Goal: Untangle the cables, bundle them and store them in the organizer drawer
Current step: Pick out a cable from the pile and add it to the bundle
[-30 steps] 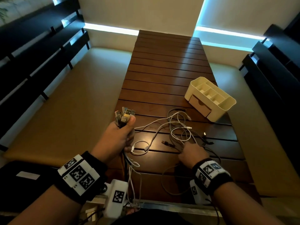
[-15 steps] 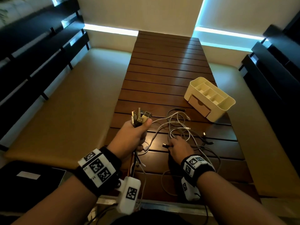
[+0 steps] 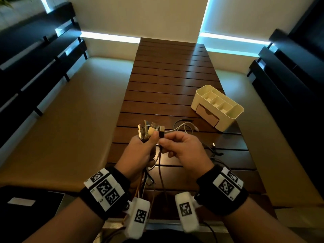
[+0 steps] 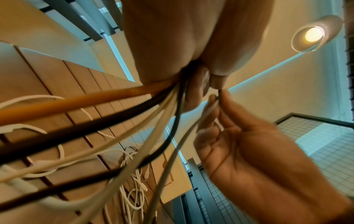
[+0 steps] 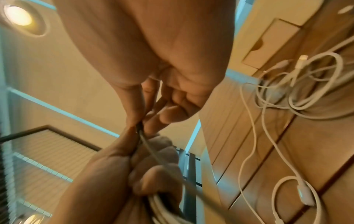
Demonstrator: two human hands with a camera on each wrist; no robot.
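Observation:
My left hand is raised over the near end of the wooden table and grips a bunch of cables just below their plugs, which stick up above the fist. The cords hang down from it, orange, black and white. My right hand has come up beside it and pinches one dark cable just under its plug, next to my left thumb. Loose white cables still lie tangled on the table. The cream organizer stands to the right with its drawer closed.
Padded benches run along both sides of the table, with dark slatted backs behind them. A dark flat object with a white label lies at the lower left. The far half of the table holds nothing.
My right hand left the loose cables on the table and rose to the left hand, bringing one dark cable end up to the bunch. The left hand moved right and toward the middle.

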